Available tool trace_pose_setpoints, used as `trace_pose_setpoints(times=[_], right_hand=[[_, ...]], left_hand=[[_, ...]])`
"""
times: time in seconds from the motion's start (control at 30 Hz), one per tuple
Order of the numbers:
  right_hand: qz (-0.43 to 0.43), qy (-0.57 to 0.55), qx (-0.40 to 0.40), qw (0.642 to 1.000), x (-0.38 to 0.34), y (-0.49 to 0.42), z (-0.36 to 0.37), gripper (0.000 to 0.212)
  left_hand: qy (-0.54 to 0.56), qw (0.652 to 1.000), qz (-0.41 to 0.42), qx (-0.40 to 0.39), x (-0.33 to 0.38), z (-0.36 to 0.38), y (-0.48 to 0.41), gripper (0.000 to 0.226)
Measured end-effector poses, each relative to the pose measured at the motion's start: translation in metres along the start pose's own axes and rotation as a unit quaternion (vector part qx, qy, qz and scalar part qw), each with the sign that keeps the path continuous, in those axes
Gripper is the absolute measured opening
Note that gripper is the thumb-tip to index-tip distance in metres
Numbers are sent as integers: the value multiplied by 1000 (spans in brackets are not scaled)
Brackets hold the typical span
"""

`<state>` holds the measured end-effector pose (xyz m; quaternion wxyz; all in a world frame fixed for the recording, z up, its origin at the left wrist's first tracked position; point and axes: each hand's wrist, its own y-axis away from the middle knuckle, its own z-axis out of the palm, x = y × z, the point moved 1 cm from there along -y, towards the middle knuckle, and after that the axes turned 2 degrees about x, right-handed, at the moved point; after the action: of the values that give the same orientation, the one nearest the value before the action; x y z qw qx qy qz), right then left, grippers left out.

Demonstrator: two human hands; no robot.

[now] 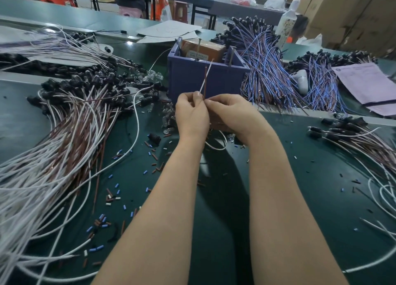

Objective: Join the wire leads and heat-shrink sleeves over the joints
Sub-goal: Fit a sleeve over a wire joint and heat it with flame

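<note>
hands: left hand (pixel 191 113) and right hand (pixel 231 115) are bunched fingertip to fingertip just in front of the bin, both with fingers curled in tight

left grip: pinches the thin white insulated wire lead (pixel 209 70), as far as I can make out

right grip: thumb and forefinger nip the base of the thin brown insulated wire lead (pixel 205 89), right where the two hands touch

the relation that matters: both leads stick up and away from the fingertips. The brown one is near upright, the white one leans right and crosses it, so the free ends sit above the hands. The pinch point is shared, so neither hand is nearer.

joint: hidden in the fingers, can't tell if it's twisted or sleeved yet

slack: a white loop of wire (pixel 220 147) hangs below the wrists

container: square blue plastic bin (pixel 225 81), holding a brown cardboard box (pixel 203 48) and a couple of upright metal rods (pixel 231 55)

loose stuff: short blue, brown and white sleeve bits (pixel 111 196) scattered over the dark green bench mat (pixel 300 177)

my guess: a sleeve goes on over those free ends next
</note>
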<state>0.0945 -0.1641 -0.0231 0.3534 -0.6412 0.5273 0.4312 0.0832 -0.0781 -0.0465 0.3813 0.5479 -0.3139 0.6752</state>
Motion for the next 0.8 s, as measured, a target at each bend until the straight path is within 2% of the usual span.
trace_pose_setpoints(times=[0.2, 0.37, 0.6, 0.8], right_hand=[[8, 5, -2, 1000, -2, 3, -2, 7], [51, -2, 26, 998, -1, 6, -7, 16], [90, -2, 86, 992, 2, 2, -4, 18], [81, -16, 92, 992, 0, 5, -7, 13]], left_hand=[[-68, 996, 61, 5, 2, 1, 4, 11], [-134, 984, 118, -14, 0, 4, 10, 12], [-105, 991, 82, -26, -1, 9, 14, 12], [-84, 990, 113, -23, 0, 11, 20, 8]])
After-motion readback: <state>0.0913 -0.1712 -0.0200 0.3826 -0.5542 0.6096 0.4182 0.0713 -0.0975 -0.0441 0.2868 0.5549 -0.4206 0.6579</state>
